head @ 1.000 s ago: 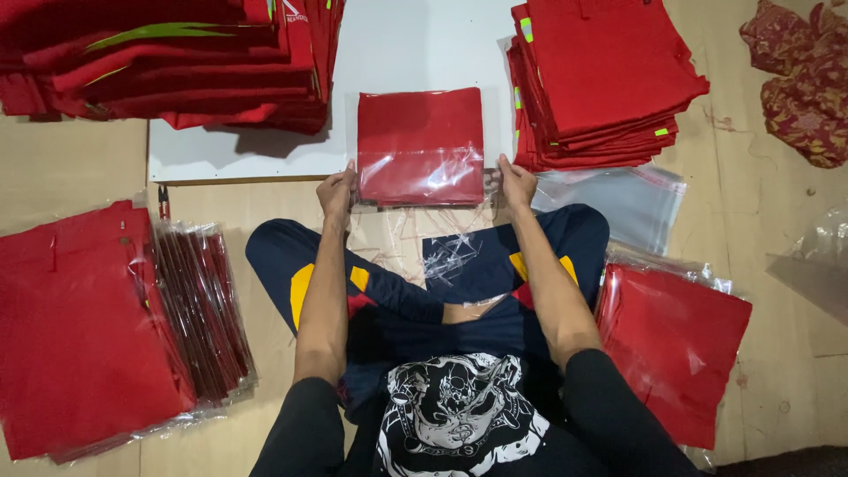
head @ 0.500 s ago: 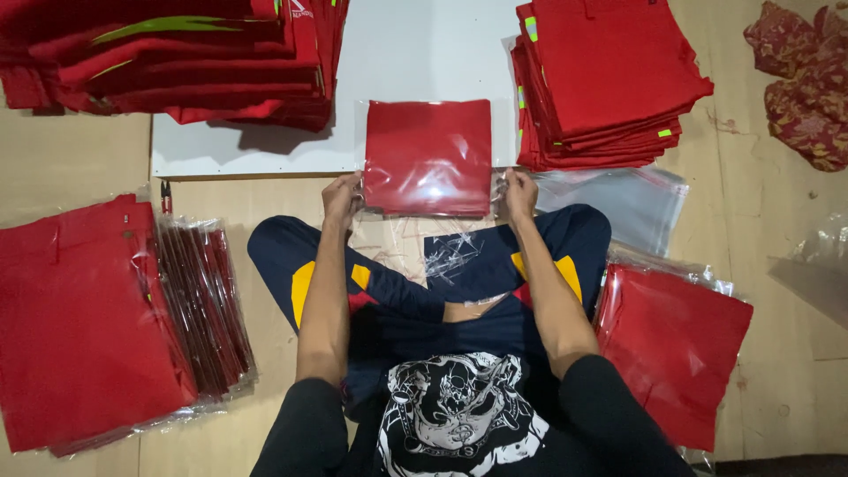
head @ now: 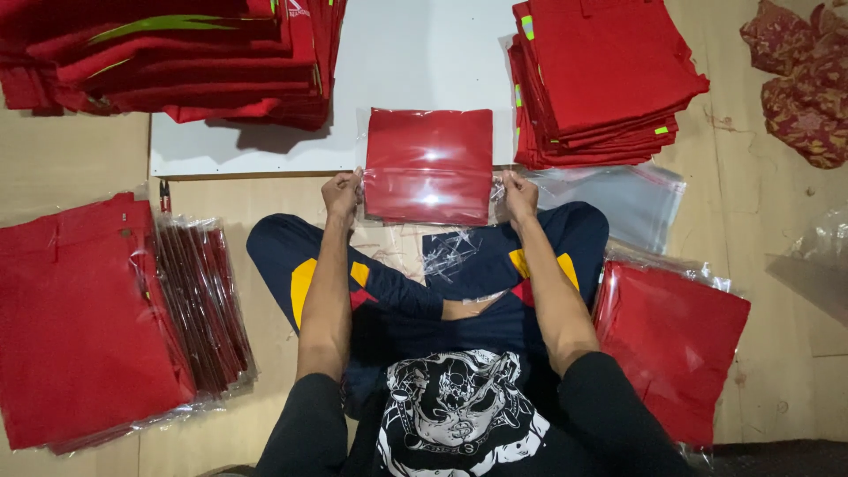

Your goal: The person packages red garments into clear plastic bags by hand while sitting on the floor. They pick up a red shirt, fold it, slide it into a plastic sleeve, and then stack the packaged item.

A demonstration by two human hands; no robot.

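Both hands, left hand (head: pixel 341 196) and right hand (head: pixel 519 196), are pinching shut on the side edges of the bagged red garment (head: pixel 428 165), lying on the white board (head: pixel 415 71). It seems light, floppy, its plastic slippery; edges suit gripping.

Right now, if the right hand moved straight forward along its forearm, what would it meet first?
Probably the pile of folded red cloth on the white board; the right hand points that way, though depth is unclear.
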